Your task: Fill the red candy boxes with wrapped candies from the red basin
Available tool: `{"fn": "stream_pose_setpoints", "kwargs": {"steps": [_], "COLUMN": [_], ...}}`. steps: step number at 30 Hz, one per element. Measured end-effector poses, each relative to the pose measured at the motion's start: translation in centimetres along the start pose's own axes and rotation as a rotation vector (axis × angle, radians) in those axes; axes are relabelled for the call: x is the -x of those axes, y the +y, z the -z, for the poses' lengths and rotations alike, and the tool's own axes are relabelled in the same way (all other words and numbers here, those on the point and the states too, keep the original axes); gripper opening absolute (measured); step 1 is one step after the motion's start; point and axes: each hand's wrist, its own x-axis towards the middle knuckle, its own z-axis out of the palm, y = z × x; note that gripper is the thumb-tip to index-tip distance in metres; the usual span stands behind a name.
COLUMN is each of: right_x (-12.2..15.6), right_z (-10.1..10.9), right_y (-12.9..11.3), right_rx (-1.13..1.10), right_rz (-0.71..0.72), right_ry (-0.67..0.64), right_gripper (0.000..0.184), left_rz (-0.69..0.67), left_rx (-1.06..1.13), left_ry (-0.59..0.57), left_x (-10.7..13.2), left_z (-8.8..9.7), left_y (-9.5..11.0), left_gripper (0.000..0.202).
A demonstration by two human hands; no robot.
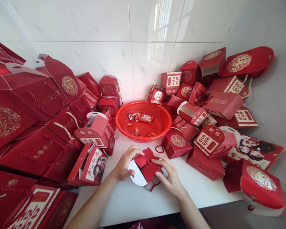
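Note:
A small red gift box [145, 167] with white inner flaps and red cord handles rests on the white table [138, 200] near the front edge. My left hand [124, 163] curls round its left side, fingers closed on a flap. From the right, my right hand [169, 178] grips the same box, fingertips on its top flaps. Just behind the box stands a red mesh basket [157, 130] holding a few wrapped sweets [143, 118].
Piles of red gift boxes and bags crowd both sides: large bags with rope handles [38, 105] on the left, smaller boxes [207, 140] on the right. A white tiled wall [133, 47] stands behind. One box [262, 187] overhangs the table's right front corner.

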Motion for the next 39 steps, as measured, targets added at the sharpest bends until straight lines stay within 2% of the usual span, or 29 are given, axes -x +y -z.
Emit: {"fn": "stream_pose_setpoints", "kwargs": {"steps": [4,7,10,14,18,20,24,25,27,29,31,34,39], "right_x": [0.0,0.1,0.3,0.2,-0.2,-0.4,-2.0,-2.9,-5.8,-9.9,-14.8,-22.5,-32.7], "right_z": [-1.0,-1.8,-2.1,-1.9,-0.9,0.2,4.2,5.5,8.0,9.7,10.0,8.0,1.8], "right_y": [-0.8,-1.3,-1.6,-2.0,-2.7,-2.9,-4.1,-4.9,-6.8,-8.8,-9.9,-9.4,-6.7], "right_rx": [0.062,0.050,0.027,0.026,-0.080,-0.082,0.016,0.035,0.063,0.135,0.230,0.227,0.110], "right_rz": [0.017,0.042,0.073,0.094,-0.041,-0.100,-0.113,-0.081,0.055,0.145,0.212,0.290,0.328], "right_ry": [-0.021,-0.068,-0.090,-0.085,-0.296,-0.345,-0.257,-0.217,-0.133,-0.071,-0.025,-0.059,-0.156], "right_gripper": [0.039,0.046,0.051,0.046,0.054,0.056,0.052,0.051,0.050,0.048,0.048,0.053,0.060], "left_rz": [0.098,0.269,0.404,0.498,0.506,0.499,0.520,0.528,0.538,0.530,0.512,0.496,0.498], "left_rx": [-0.003,-0.080,-0.160,0.012,0.210,0.279,0.335,0.323,0.298,0.288,0.285,0.278,0.245], "left_ry": [0.286,0.356,0.267,0.037,0.003,0.098,0.483,0.553,0.618,0.613,0.564,0.484,0.446], "left_x": [-0.1,-0.6,-1.1,-1.3,-0.9,-0.8,-0.9,-1.0,-1.1,-1.1,-1.1,-1.1,-1.1], "left_z": [-1.7,-2.3,-1.6,-0.4,-0.4,-0.6,-1.3,-1.4,-1.9,-2.5,-3.2,-3.9,-3.9], "left_y": [0.6,1.2,1.6,1.5,0.9,0.3,-2.0,-2.8,-4.1,-5.2,-5.9,-6.6,-7.4], "left_gripper": [0.065,0.035,0.013,0.010,0.016,0.020,0.038,0.039,0.037,0.035,0.034,0.033,0.033]}}
